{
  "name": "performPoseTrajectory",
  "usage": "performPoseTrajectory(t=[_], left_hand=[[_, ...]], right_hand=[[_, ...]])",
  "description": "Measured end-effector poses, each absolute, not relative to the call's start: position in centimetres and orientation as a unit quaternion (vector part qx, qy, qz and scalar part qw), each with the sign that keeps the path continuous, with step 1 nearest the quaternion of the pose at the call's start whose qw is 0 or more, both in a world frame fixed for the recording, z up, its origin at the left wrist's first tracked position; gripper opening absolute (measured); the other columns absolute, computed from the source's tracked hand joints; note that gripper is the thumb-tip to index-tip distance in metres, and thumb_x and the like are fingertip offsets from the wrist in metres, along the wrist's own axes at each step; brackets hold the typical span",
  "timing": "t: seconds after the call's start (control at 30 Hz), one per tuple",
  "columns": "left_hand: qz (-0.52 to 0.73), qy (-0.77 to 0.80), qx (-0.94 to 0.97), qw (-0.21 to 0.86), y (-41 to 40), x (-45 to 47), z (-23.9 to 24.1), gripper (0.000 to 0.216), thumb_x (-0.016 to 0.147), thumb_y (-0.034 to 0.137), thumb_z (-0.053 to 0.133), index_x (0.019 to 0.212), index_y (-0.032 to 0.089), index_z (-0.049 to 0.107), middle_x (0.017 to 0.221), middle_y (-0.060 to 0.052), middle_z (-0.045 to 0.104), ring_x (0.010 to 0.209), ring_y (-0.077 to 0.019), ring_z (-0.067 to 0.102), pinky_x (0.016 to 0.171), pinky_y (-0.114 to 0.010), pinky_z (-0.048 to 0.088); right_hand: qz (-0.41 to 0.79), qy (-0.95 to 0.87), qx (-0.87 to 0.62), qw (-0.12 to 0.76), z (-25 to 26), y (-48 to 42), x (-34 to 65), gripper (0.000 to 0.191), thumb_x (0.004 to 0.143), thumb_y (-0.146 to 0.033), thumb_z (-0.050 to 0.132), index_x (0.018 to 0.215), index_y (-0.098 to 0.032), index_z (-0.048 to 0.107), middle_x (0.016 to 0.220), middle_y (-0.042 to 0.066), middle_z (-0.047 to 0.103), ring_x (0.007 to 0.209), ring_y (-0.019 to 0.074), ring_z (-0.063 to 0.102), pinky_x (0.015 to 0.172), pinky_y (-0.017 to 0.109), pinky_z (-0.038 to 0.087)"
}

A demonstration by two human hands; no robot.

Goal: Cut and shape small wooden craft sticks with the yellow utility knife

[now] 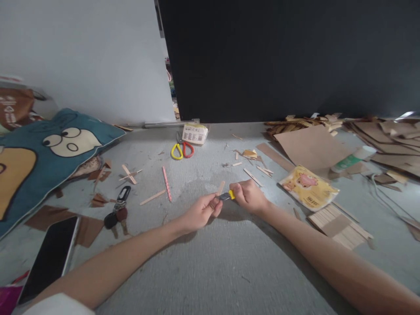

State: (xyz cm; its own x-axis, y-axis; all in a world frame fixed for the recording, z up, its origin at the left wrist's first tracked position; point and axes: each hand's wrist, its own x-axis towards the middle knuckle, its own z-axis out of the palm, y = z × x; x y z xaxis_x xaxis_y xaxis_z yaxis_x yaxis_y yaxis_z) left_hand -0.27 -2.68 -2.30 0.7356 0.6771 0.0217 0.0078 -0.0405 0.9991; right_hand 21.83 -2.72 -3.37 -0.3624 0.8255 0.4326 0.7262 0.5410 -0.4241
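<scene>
My left hand [201, 211] pinches a small wooden stick [220, 188] just above the grey floor. My right hand [249, 197] is closed in a fist around a yellow-handled cutter [229, 195], whose dark blade end points at the stick. The two hands almost touch in the middle of the view. Loose wooden sticks [252, 176] lie scattered beyond them.
Red-and-yellow scissors [182, 150] and a white packet [195, 133] lie at the back. A pink pencil [166, 183], keys [118, 210] and a phone [50, 258] are on the left beside a blue cushion [39, 153]. Cardboard pieces [311, 146], a yellow packet [308, 187], a glue bottle [352, 159] and a stick panel [337, 225] are at right.
</scene>
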Motion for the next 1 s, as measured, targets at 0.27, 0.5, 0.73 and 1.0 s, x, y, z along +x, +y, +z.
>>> performPoseTrajectory(t=[0.27,0.5,0.73,1.0], left_hand=[[0.264,0.259,0.673,0.641,-2.60,-0.19,-2.69,0.056,0.097,0.073,0.044,0.073,0.023,0.037,0.061,0.008,0.032,0.056,-0.0110,0.029,0.058,-0.028,0.025],[0.257,0.280,0.672,0.635,-2.64,0.13,-2.55,0.053,0.096,0.071,0.047,0.075,0.023,0.039,0.061,0.008,0.034,0.055,-0.0099,0.030,0.057,-0.027,0.025],[0.278,0.267,0.660,0.645,-2.78,0.06,-2.18,0.059,0.093,0.077,0.049,0.071,0.023,0.039,0.059,0.008,0.033,0.054,-0.0105,0.028,0.056,-0.028,0.024],[0.271,0.257,0.683,0.628,-2.77,-0.22,-2.39,0.060,0.098,0.076,0.037,0.072,0.023,0.039,0.061,0.006,0.035,0.057,-0.0119,0.032,0.058,-0.029,0.027]], right_hand=[[0.064,-0.821,-0.477,0.307,-3.49,-2.60,21.92,0.065,0.110,-0.046,0.011,0.061,-0.022,0.047,0.048,0.000,0.045,0.044,0.0133,0.043,0.052,0.029,0.027],[0.050,-0.821,-0.476,0.310,-3.50,-2.66,21.62,0.067,0.110,-0.048,0.010,0.061,-0.022,0.049,0.049,0.002,0.048,0.045,0.0142,0.042,0.053,0.030,0.028],[0.049,-0.820,-0.473,0.319,-3.43,-2.67,21.43,0.069,0.110,-0.049,0.006,0.061,-0.023,0.047,0.048,0.001,0.046,0.045,0.0145,0.043,0.052,0.029,0.030],[0.047,-0.816,-0.469,0.334,-3.37,-2.72,21.41,0.068,0.110,-0.050,0.007,0.061,-0.024,0.046,0.047,0.000,0.044,0.043,0.0140,0.041,0.051,0.029,0.028]])
